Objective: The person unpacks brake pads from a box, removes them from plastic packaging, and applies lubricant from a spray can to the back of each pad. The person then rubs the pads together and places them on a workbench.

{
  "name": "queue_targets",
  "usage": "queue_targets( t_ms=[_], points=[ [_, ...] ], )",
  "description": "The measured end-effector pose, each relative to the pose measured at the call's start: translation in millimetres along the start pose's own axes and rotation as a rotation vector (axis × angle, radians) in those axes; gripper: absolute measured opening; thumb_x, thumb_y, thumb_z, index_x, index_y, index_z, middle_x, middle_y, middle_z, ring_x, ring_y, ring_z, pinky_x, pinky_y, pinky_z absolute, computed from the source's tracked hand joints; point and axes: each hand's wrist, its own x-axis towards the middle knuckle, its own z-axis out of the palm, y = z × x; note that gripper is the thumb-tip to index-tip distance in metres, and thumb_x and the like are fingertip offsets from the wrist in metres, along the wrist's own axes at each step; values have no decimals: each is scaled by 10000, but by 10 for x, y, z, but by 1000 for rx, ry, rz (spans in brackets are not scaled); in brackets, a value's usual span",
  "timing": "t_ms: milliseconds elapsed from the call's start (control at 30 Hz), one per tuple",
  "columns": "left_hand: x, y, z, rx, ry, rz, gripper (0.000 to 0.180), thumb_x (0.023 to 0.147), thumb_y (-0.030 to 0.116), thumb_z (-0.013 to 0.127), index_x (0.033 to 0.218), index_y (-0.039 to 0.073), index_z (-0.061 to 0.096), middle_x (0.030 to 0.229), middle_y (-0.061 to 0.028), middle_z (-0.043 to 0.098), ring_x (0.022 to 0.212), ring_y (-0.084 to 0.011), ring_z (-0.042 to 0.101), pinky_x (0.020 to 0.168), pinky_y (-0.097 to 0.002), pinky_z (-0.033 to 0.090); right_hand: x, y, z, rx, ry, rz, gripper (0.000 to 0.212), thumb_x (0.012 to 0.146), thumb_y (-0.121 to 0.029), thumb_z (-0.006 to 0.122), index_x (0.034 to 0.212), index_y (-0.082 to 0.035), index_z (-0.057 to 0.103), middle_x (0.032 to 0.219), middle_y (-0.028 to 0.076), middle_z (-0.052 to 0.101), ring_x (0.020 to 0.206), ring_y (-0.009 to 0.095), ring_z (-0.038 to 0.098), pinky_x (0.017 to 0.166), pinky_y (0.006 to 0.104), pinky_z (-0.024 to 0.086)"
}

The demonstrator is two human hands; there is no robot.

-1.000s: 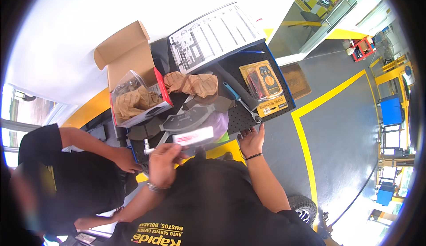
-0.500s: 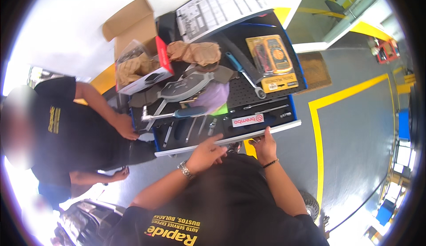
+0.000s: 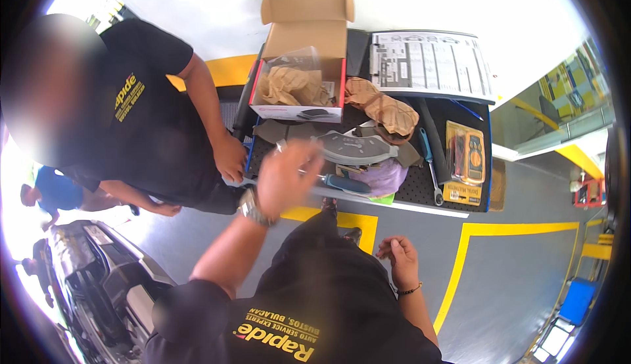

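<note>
Left hand [image 3: 286, 179] over the blue-handled ratchet [image 3: 348, 184] near the tool cart's [image 3: 415, 183] front edge; gripping or not, cannot tell.
Lettered brake pad [image 3: 358, 148] behind; labelled multimeter [image 3: 472, 157] by the right edge; right hand [image 3: 401, 259] loosely curled, off the front.

A blue-handled ratchet [image 3: 348, 184] lies crosswise by purple cloth [image 3: 384, 179], partly hidden behind the left hand [image 3: 286, 179].

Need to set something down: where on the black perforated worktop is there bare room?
A good bare patch lies between the purple cloth and the rightmost ratchet; a smaller one borders the leftmost brake pad and the left hand. Back and middle are crowded: open cardboard box, crumpled brown paper, grey brake pad.
</note>
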Motion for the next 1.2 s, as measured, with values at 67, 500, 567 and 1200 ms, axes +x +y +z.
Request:
queue_targets(
  t_ms=[67,500,567,1200],
  points=[
    [530,-311,-144,212,23,83,308,843,111,710,1143,61,669,987,-124,681,874,-298,667,776,-391,533,113,-440,184,-132,-35,-155,191,1021,-167,545,1072,6,607,977,110,656,834,179,649,759,307,518],
    [1793,-1190,-306,254,-597,231,262,752,1,676,1006,65,655,1158,-75,648,1052,-272,643,951,-404,498,1263,-1972,1144,-614,-64,-792,112,895,-8,633,1003,20,647,967,135,658,838,208,630,767,309,508],
    [1617,-1336,-622,-245,-318,54,267,814,-42,632,1065,49,623,1167,-82,646,1062,-233,643,938,-380,515,1500,-2278,1414,-778,-99,-870,127,888,2,627,1013,3,655,989,128,672,846,251,652,782,338,524],
    [1091,-1745,-380,-520,457,17,345,989,315,456,965,16,626,997,-86,525,924,-217,527,886,-345,407,3099,-2952,2404,-1367,-339,-927,161,946,-179,577,1005,-29,570,903,168,644,782,336,665,709,412,517]
  ],
)
